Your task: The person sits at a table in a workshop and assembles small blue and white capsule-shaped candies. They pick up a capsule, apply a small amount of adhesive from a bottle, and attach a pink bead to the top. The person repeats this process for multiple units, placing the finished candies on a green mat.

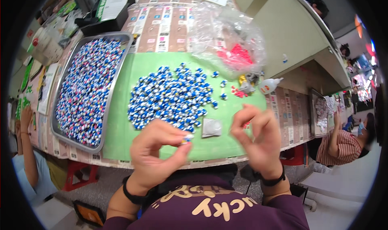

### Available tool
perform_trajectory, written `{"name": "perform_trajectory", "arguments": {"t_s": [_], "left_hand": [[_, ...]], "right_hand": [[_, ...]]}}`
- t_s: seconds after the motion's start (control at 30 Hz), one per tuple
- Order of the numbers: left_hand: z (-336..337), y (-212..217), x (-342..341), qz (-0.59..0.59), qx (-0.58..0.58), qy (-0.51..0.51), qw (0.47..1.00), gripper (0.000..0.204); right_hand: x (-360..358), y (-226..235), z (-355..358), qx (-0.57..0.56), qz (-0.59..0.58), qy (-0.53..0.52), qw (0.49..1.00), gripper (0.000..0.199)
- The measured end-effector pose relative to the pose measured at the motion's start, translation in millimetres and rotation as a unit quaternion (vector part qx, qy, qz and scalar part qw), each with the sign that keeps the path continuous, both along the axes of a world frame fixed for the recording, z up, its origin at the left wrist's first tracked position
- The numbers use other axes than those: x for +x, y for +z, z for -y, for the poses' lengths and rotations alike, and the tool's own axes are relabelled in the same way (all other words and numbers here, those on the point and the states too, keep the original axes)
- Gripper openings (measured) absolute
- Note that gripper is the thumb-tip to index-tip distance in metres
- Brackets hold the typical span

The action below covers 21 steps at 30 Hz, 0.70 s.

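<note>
Metal tray (114,90) is lying at the far left of the work area, its long side running away from the person, and is holding a thick layer of small blue-and-white pieces (87,88). Pink flecks are showing among them; judging by these, this is probably the done share, and a big one.

Next, on the green mat (117,139), a loose heap (169,96) of similar pieces is spreading, yellow flecks showing, hardly any pink. Likely the waiting share, so plenty is seeming to be left.

Left hand (155,149) is hanging at the heap's near edge, thumb and index finger pinching one piece (187,139) in a narrow grip. That piece is poking out from the fingertips toward the right, showing white with some blue and yellow. Long axis: cannot tell; too small.

Pale square packet (212,127) is lying flat between the hands. Farther off, a few pieces (223,96) are sitting apart from the heap; behind, a clear plastic bag (206,32) is holding pink bits. More pink bits (239,93) are lying loose on the mat.

Right hand (260,133) is hovering, fingers curling, blurred; cannot tell whether it is holding anything. White bottle (268,85) is lying beyond it.
</note>
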<state>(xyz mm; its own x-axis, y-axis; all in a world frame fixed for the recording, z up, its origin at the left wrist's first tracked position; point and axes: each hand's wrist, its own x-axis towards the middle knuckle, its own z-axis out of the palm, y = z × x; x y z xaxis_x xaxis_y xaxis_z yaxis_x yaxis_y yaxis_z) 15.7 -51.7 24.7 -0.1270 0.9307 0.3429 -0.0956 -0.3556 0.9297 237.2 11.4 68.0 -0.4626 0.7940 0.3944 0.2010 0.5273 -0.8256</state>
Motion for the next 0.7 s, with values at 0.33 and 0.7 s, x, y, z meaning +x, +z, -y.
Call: {"name": "perform_trajectory", "arguments": {"t_s": [0.33, 0.7], "left_hand": [[19.9, -6.5, -116.0, -0.119, 0.058, 0.263, 0.956, 0.014], [39.2, -2.6, -197.0, -0.438, -0.042, 0.39, 0.809, 0.024]], "right_hand": [[139.7, -77.0, -106.2, -0.134, 0.023, -0.324, 0.936, 0.056], [194.5, -132.3, -148.5, -0.144, 0.021, -0.213, 0.966, 0.039]]}}
